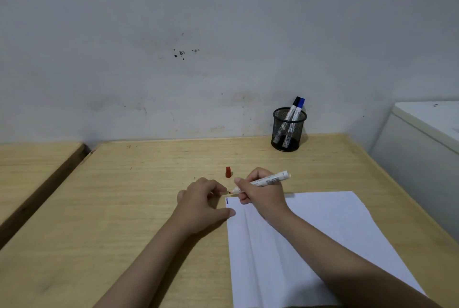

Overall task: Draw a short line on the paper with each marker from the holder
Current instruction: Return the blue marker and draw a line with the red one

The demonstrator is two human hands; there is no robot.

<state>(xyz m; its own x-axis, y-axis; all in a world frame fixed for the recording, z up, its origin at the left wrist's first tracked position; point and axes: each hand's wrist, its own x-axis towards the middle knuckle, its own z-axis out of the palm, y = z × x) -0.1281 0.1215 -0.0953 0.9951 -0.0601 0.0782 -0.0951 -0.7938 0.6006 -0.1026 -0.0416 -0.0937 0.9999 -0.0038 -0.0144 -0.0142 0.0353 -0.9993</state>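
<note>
A white sheet of paper (310, 238) lies on the wooden table (139, 198), with a short blue line (227, 200) near its top left corner. My right hand (263, 195) grips an uncapped white marker (267, 180), its tip pointing left just above that corner. My left hand (201, 204) rests on the table beside the paper, thumb on the paper's left edge, fingertips close to the marker tip. A red cap (228, 172) stands on the table behind the hands. A black mesh holder (288, 131) at the back holds a black-capped marker (295, 102) and a blue-capped marker (301, 103).
A grey stained wall (198, 46) rises right behind the table. A second wooden surface (32, 166) sits to the left across a gap. A white cabinet (427, 133) stands at the right edge.
</note>
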